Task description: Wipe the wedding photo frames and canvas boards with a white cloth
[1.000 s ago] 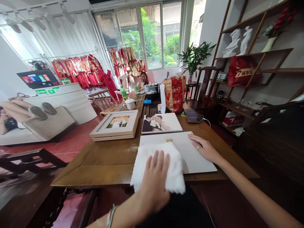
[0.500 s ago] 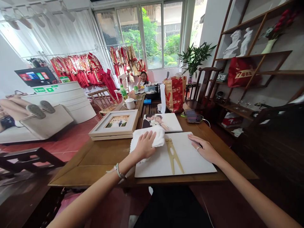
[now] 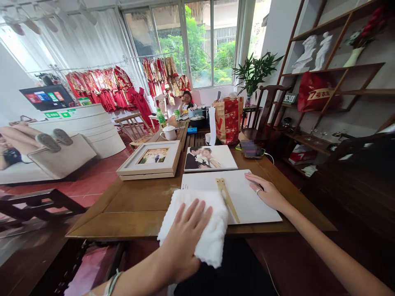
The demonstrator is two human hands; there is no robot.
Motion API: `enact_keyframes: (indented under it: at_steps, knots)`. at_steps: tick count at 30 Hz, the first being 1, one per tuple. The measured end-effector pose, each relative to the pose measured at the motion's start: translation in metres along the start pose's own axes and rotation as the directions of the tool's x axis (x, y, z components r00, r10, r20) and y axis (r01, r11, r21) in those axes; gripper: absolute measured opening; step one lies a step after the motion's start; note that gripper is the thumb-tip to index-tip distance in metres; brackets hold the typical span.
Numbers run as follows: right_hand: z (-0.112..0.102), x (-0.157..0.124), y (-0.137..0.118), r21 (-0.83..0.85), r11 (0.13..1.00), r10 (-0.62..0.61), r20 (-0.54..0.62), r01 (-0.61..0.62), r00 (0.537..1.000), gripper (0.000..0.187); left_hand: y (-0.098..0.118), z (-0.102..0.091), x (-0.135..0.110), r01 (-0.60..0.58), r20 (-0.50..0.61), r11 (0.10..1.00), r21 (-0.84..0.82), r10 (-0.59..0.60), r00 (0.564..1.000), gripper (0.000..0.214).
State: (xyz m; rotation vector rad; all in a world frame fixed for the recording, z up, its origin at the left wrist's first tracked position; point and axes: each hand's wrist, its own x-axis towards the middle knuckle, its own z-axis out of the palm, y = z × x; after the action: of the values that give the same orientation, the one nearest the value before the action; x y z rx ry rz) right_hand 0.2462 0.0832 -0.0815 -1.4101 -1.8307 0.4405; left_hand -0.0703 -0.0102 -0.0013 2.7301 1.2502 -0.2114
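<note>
My left hand (image 3: 188, 230) has a folded white cloth (image 3: 212, 230) under its spread fingers. The cloth covers the board's near left corner and hangs past the table's front edge. A flat white board (image 3: 197, 179) lies on the table. On its right edge rests my right hand (image 3: 267, 191), fingers stretched out flat, a ring on one finger. Between the hands lies a thin yellowish tool (image 3: 228, 199) with a slot, partly hidden by the cloth; its kind I cannot tell.
Behind the board lies a couple's photo panel (image 3: 212, 158). Stacked picture frames (image 3: 149, 160) stand to the left. Farther back are a white teapot (image 3: 168, 132), a red paper bag (image 3: 228, 119) and a phone (image 3: 252, 149) with a cable. Wooden table (image 3: 132, 201) borders the board.
My left hand has pulled the cloth toward me, from the board's far left corner to its near edge. It now hides one leg of the yellowish tool. My right hand stays put.
</note>
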Motion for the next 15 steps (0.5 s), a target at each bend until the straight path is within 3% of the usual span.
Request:
enact_keyframes:
  at_steps: [3, 11, 15]
  knots:
    - [0.000, 0.000, 0.001, 0.006, 1.000, -0.001, -0.008, 0.001, 1.000, 0.036, -0.010, -0.002, 0.007, -0.002, -0.025, 1.000, -0.001, 0.002, 1.000, 0.095]
    - [-0.001, 0.000, -0.001, 0.005, 1.000, 0.011, 0.001, -0.012, 1.000, 0.038, -0.065, -0.009, 0.073, 0.091, -0.165, 0.995, 0.027, -0.086, 0.983, 0.078]
    - [-0.002, 0.000, -0.002, 0.012, 1.000, 0.019, 0.002, -0.019, 1.000, 0.037, -0.075, -0.010, 0.077, 0.077, -0.205, 0.996, 0.042, -0.067, 0.977, 0.074]
